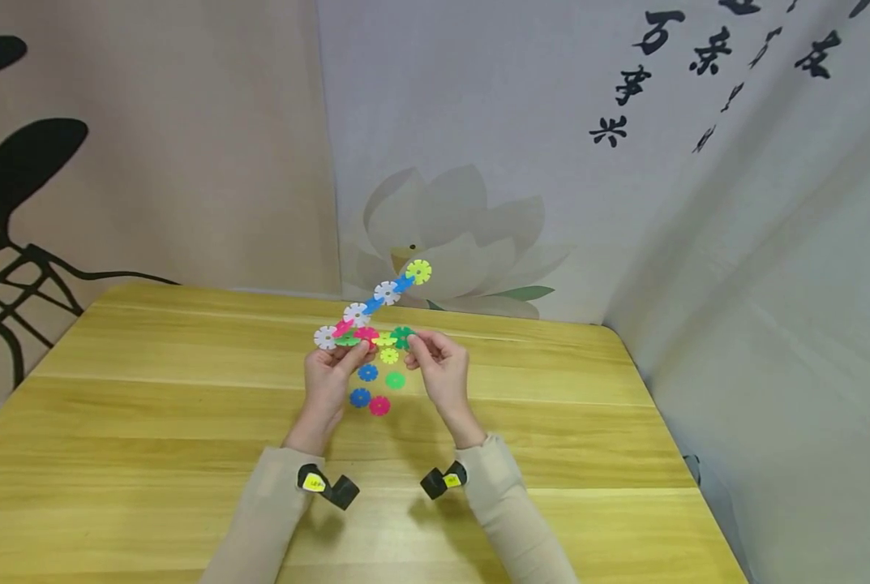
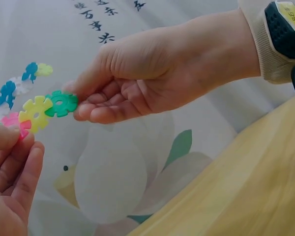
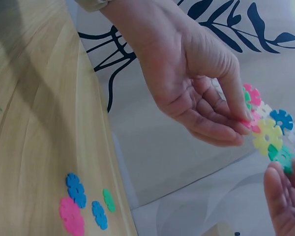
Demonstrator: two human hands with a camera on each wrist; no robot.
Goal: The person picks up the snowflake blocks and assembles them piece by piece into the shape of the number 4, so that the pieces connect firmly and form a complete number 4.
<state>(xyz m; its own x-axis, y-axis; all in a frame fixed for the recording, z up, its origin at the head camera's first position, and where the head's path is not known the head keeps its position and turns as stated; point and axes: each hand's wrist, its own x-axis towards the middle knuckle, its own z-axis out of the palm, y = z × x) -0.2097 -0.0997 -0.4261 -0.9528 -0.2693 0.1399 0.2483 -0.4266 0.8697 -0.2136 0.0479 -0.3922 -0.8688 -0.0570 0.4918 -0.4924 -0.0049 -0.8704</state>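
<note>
Both hands hold a chain of interlocking notched plastic discs above the table. My left hand (image 1: 325, 385) pinches a pink disc (image 1: 366, 335) between thumb and fingers. At the chain's right end, my right hand (image 1: 445, 377) pinches a green disc (image 1: 403, 337), which slots into a yellow disc (image 2: 36, 114) in the left wrist view. From the chain's left end, by a white disc (image 1: 325, 337), a second arm of white and blue discs slants up to a yellow-green disc (image 1: 418, 272). My fingertips partly hide the pink and green discs.
On the wooden table (image 1: 566, 422), loose discs lie below the hands: a pink disc (image 1: 379, 405), a blue disc (image 1: 360, 397), another blue disc (image 1: 367, 372) and a light green disc (image 1: 395, 380). A printed curtain (image 1: 464, 146) hangs behind the table's far edge.
</note>
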